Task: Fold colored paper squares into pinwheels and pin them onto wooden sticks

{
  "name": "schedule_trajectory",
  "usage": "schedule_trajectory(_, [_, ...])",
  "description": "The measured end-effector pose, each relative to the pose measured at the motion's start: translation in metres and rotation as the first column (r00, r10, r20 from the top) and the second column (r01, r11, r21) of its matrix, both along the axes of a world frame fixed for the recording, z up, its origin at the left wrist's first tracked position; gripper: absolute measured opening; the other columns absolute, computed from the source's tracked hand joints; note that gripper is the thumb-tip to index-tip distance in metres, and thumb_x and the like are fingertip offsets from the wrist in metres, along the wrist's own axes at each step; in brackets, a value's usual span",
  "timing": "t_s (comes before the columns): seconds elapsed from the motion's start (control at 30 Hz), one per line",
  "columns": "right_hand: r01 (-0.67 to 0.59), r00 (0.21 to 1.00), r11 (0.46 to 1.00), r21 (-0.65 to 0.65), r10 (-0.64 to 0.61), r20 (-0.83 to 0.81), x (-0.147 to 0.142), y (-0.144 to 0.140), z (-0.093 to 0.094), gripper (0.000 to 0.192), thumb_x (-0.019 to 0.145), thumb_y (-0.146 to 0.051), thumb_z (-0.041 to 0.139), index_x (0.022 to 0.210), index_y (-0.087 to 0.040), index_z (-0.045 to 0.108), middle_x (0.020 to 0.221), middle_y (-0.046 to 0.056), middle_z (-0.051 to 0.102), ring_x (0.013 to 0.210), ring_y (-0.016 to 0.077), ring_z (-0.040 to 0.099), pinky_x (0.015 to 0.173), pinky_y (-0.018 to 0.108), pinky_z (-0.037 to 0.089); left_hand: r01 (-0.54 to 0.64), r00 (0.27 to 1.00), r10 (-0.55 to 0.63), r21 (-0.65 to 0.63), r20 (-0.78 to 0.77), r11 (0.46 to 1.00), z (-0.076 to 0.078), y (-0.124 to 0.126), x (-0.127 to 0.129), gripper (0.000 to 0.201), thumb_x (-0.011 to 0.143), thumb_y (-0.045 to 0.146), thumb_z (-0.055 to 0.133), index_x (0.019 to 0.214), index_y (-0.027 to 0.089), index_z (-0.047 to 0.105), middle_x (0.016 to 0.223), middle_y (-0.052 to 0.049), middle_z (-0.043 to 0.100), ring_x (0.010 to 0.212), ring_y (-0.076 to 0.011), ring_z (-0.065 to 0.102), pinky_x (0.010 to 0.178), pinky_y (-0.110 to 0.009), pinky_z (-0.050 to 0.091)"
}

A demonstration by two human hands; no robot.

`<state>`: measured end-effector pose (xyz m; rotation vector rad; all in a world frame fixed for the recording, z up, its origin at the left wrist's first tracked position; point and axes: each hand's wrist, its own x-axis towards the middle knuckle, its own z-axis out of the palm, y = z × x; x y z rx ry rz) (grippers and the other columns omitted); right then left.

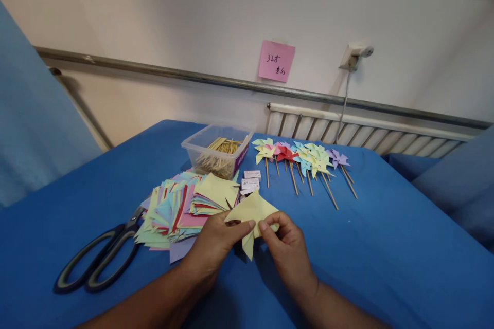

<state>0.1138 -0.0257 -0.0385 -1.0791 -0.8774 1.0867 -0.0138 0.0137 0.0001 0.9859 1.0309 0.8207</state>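
Between my hands is a pale yellow paper pinwheel (pixel 252 209), partly folded, with one pointed blade hanging down. My left hand (pixel 219 236) grips its left side, thumb pressed on the paper near the middle. From the right, my right hand (pixel 287 244) pinches a corner between thumb and fingers. Just left of my hands lies a pile of cut coloured paper sheets (pixel 170 208), with a yellow stack (pixel 216 190) on top. Small white boxes (pixel 250 183) sit right behind the held paper, which partly hides them.
Dark-handled scissors (pixel 104 252) rest left of the paper pile on the blue-covered table (pixel 366 267). A clear plastic bin (pixel 193 146) holds many thin wooden sticks (pixel 222 151). Finished pinwheels on sticks (pixel 309 159) lie at the back right. Behind stand a radiator (pixel 309 126) and a wall rail (pixel 193 76).
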Motion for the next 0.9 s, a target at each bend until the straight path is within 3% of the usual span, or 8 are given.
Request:
schedule_trajectory(0.1, [0.097, 0.995, 0.994, 0.044, -0.096, -0.033, 0.009, 0.002, 0.004, 0.033, 0.074, -0.031, 0.067, 0.103, -0.023, 0.054, 0.098, 0.003, 0.062, 0.086, 0.0164, 0.057, 0.075, 0.029, 0.046, 0.005, 1.0, -0.005, 0.007, -0.026, 1.0, 0.005, 0.003, -0.002, 0.033, 0.064, 0.025, 0.069, 0.095, 0.012, 0.068, 0.077, -0.007, 0.072, 0.069, -0.0214, 0.065, 0.064, -0.03, 0.048])
schedule_trajectory(0.17, [0.123, 0.99, 0.992, 0.036, -0.12, -0.074, 0.017, 0.006, 0.005, 0.041, 0.071, -0.033, 0.069, 0.107, -0.023, 0.053, 0.102, 0.004, 0.062, 0.092, 0.0176, 0.057, 0.079, 0.03, 0.045, 0.045, 0.998, -0.045, 0.01, -0.041, 0.999, 0.009, 0.004, -0.004, 0.032, 0.064, 0.023, 0.068, 0.094, 0.012, 0.068, 0.075, -0.006, 0.071, 0.067, -0.021, 0.064, 0.063, -0.029, 0.048])
schedule_trajectory(0.27, [-0.083, 0.982, 0.996, -0.008, 0.081, -0.171, 0.022, 0.012, 0.003, 0.041, 0.069, -0.038, 0.071, 0.102, -0.019, 0.055, 0.082, 0.003, 0.065, 0.072, 0.0171, 0.062, 0.065, 0.029, 0.048, 0.125, 0.988, -0.123, 0.025, -0.095, 0.992, 0.014, 0.005, -0.008, 0.029, 0.062, 0.021, 0.067, 0.09, 0.012, 0.069, 0.067, -0.004, 0.069, 0.062, -0.0201, 0.063, 0.058, -0.027, 0.046])
schedule_trajectory(0.37, [-0.29, 0.939, 0.957, -0.022, 0.279, -0.202, 0.019, 0.011, 0.003, 0.044, 0.062, -0.037, 0.076, 0.097, -0.018, 0.056, 0.076, 0.002, 0.066, 0.062, 0.0162, 0.061, 0.059, 0.028, 0.048, 0.228, 0.962, -0.216, 0.055, -0.17, 0.972, 0.015, 0.003, -0.011, 0.019, 0.061, 0.019, 0.065, 0.078, 0.013, 0.069, 0.06, -0.001, 0.065, 0.056, -0.0176, 0.059, 0.05, -0.023, 0.041])
schedule_trajectory(0.5, [-0.347, 0.935, 0.937, -0.031, 0.343, -0.093, 0.015, 0.003, 0.006, 0.04, 0.063, -0.027, 0.076, 0.096, -0.018, 0.056, 0.078, 0.001, 0.067, 0.064, 0.0135, 0.06, 0.058, 0.024, 0.046, 0.342, 0.909, -0.307, 0.082, -0.281, 0.936, 0.01, 0.002, -0.013, 0.008, 0.061, 0.019, 0.064, 0.067, 0.014, 0.065, 0.056, 0.001, 0.06, 0.05, -0.0125, 0.052, 0.045, -0.02, 0.033])
schedule_trajectory(0.63, [-0.297, 0.954, 0.954, -0.036, 0.294, -0.062, 0.014, 0.002, 0.006, 0.033, 0.065, -0.023, 0.074, 0.093, -0.018, 0.057, 0.074, -0.001, 0.066, 0.061, 0.0122, 0.059, 0.057, 0.022, 0.046, 0.302, 0.929, -0.269, 0.1, -0.255, 0.948, 0.007, 0.002, -0.01, 0.009, 0.06, 0.021, 0.067, 0.065, 0.015, 0.063, 0.054, 0.002, 0.059, 0.052, -0.0139, 0.054, 0.047, -0.021, 0.036])
schedule_trajectory(0.73, [-0.18, 0.97, 0.983, -0.013, 0.176, -0.166, 0.01, 0.005, 0.003, 0.035, 0.065, -0.026, 0.074, 0.093, -0.017, 0.056, 0.075, 0.0, 0.067, 0.063, 0.0144, 0.061, 0.06, 0.026, 0.048, 0.184, 0.974, -0.169, 0.092, -0.149, 0.979, 0.006, 0.002, -0.005, 0.018, 0.059, 0.024, 0.071, 0.072, 0.016, 0.062, 0.061, 0.001, 0.064, 0.061, -0.0165, 0.059, 0.056, -0.024, 0.042])
schedule_trajectory(0.9, [-0.011, 0.948, 1.0, -0.023, 0.004, -0.319, 0.005, 0.008, -0.001, 0.036, 0.067, -0.028, 0.073, 0.097, -0.018, 0.055, 0.086, 0.004, 0.069, 0.072, 0.0183, 0.065, 0.067, 0.031, 0.051, 0.101, 0.994, -0.098, -0.076, 0.043, 0.992, 0.002, -0.007, 0.004, 0.031, 0.064, 0.029, 0.072, 0.09, 0.015, 0.063, 0.086, -0.006, 0.068, 0.077, -0.0183, 0.062, 0.067, -0.027, 0.046])
